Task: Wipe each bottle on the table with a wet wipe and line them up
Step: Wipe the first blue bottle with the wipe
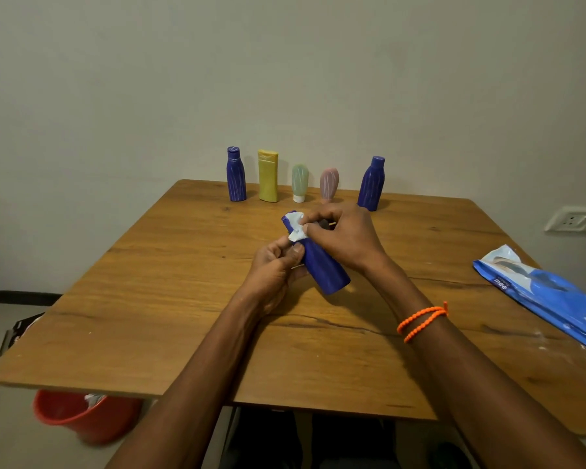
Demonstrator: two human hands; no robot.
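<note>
1. Blue bottle [318, 265] is held above the table [149, 299] mid-centre, tilted; long axis runs from base, near-right, to cap end, far-left.
2. Left hand [274, 269] is curled round the bottle's mid-body from the left side.
3. Right hand [339, 235] is pinching a crumpled wet wipe [296, 228] against the cap end; it is the nearer hand to the part being cleaned.
4. Judged: wiping under way; base end not yet covered by the wipe.
5. Five bottles are lined up at the far edge: blue [236, 176], yellow [268, 176], green [299, 182], pink [329, 184], blue [371, 184].
6. Wipe pack [542, 292] lies well right; nothing obstructs.
</note>
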